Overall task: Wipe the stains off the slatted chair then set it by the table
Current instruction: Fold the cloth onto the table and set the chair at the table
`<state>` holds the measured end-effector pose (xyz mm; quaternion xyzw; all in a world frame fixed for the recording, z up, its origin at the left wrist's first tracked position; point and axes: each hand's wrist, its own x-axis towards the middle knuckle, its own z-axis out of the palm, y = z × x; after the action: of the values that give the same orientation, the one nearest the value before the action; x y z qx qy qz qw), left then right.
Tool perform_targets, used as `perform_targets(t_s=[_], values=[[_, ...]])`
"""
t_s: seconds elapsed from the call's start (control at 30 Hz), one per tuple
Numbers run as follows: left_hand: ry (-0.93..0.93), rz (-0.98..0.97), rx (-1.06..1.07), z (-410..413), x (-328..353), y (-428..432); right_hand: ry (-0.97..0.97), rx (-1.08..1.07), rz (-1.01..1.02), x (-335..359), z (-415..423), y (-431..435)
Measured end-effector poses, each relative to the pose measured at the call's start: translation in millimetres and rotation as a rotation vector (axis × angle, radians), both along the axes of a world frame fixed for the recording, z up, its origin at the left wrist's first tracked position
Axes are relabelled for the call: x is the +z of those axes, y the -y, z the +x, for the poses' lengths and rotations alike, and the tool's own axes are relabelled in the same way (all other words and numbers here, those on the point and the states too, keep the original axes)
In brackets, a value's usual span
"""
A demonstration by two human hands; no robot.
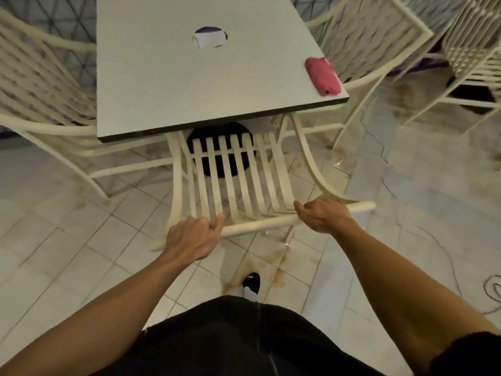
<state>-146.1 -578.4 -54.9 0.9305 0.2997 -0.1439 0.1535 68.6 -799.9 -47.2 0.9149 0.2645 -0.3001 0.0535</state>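
Clamps left hand (pixel 189 240), lower centre-left, and right hand (pixel 322 215), centre-right, on the top rail (pixel 260 223) of the cream slatted metal chair (pixel 238 172), half tucked under the pale square bench (pixel 189 77). Looks rigid, likely light; best taken by that rail.

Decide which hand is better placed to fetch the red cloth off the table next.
Right. The cloth lies at the near right corner of the table, on the side of the right hand. The left hand would have to cross the body. Both grip the top rail of the chair.
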Motion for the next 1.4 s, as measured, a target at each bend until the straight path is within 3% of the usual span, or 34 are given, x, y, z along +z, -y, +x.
perform_targets(t_s=[0.4, 0.73, 1.13, 1.4], values=[[-0.06, -0.023, 0.071, -8, 3, 47, -0.029, 0.146, -0.121, -5, 43, 37], [-0.125, -0.005, 0.223, -44, 3, 80, 0.114, 0.383, 0.011, -18, 2, 74], [-0.118, 0.06, 0.229, -56, 3, 88, 0.23, 0.365, 0.095, -29, -7, 81], [-0.111, 0.095, 0.19, -49, 3, 75, 0.195, 0.288, 0.095, -26, -4, 71]])
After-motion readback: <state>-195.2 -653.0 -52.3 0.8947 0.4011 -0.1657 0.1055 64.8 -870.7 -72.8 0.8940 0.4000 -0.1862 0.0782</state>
